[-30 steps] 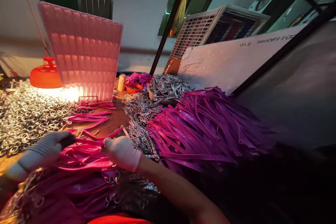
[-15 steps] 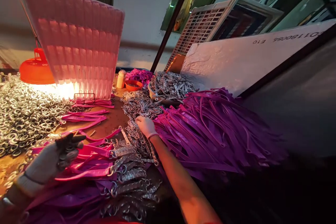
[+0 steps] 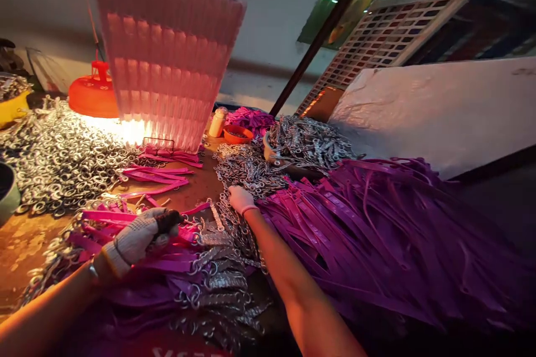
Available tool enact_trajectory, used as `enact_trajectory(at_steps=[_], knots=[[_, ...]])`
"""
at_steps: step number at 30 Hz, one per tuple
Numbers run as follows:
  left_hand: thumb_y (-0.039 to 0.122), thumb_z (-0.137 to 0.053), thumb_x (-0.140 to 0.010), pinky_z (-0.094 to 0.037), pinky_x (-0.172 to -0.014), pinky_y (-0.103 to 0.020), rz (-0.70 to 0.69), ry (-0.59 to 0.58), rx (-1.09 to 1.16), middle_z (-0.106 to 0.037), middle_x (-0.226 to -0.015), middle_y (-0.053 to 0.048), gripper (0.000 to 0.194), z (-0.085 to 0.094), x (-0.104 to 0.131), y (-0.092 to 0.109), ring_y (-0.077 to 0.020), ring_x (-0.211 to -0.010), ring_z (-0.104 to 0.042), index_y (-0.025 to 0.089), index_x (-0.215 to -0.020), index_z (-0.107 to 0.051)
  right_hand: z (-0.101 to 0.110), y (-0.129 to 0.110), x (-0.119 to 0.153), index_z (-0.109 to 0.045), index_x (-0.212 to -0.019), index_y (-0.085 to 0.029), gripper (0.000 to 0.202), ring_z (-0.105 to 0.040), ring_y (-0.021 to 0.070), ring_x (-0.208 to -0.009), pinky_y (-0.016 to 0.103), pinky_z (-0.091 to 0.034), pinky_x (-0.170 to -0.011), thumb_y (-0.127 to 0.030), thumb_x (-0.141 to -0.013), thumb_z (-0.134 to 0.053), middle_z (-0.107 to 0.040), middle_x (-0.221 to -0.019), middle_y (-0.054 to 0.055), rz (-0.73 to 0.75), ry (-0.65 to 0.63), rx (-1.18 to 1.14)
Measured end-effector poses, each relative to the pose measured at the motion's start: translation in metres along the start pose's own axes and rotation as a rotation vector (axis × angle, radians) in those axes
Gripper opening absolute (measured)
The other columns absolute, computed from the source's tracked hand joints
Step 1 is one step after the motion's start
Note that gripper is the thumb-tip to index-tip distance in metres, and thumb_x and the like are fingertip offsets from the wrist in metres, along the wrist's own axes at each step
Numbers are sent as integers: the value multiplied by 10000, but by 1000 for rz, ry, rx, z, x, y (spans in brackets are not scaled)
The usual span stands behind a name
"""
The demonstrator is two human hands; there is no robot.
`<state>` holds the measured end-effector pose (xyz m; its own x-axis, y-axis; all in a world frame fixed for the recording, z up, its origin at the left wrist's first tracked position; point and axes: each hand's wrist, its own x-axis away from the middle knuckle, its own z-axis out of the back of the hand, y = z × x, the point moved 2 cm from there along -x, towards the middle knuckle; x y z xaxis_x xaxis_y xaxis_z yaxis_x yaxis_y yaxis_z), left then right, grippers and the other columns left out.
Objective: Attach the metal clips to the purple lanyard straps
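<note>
My left hand (image 3: 138,237), in a white glove with blackened fingertips, hovers over pink straps (image 3: 100,217). Its fingers are curled together, and what they hold, if anything, is hidden. My right hand (image 3: 242,199), also gloved in white, reaches into a heap of short metal chains (image 3: 247,170). The fingers point away and look closed, touching the chains; I cannot make out what is between them. In front of me lie purple straps with rings and chains (image 3: 218,281) attached at their ends. To the right of my right arm spreads a large bundle of purple straps (image 3: 335,223).
Loose metal rings (image 3: 62,162) cover the left side, below an orange lamp (image 3: 94,92). A ribbed translucent panel (image 3: 167,56) stands beside it. Farther back are a bottle (image 3: 218,122), an orange bowl (image 3: 238,135) and a chain-filled container (image 3: 270,148). A white board (image 3: 419,106) leans at right.
The view has swung left. My left hand has moved forward and right over the straps, and its fingers have drawn together. My right hand stays at the chain heap.
</note>
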<state>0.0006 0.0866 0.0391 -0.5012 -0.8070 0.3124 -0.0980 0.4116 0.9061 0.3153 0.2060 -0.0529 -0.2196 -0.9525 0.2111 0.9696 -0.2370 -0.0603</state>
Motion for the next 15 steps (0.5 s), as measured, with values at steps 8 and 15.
enact_trajectory(at_steps=[8, 15], knots=[[343, -689, -755, -267, -349, -156, 124, -39, 332, -679, -749, -70, 352, 13, 23, -15, -43, -405, -433, 93, -1000, -718, 16, -12, 22, -661, -1090, -143, 193, -633, 216, -1062, 413, -521, -933, -276, -954, -633, -654, -1171, 88, 54, 115, -55], [347, -787, -694, -199, -344, -146, -68, 111, 216, -614, -663, -10, 329, 9, 49, -9, -20, -393, -360, 113, -904, -689, 47, -60, 112, -614, -1251, -167, 377, -640, 161, -1045, 254, -473, -912, -121, -958, -380, -698, -1162, 67, 290, 311, -271]])
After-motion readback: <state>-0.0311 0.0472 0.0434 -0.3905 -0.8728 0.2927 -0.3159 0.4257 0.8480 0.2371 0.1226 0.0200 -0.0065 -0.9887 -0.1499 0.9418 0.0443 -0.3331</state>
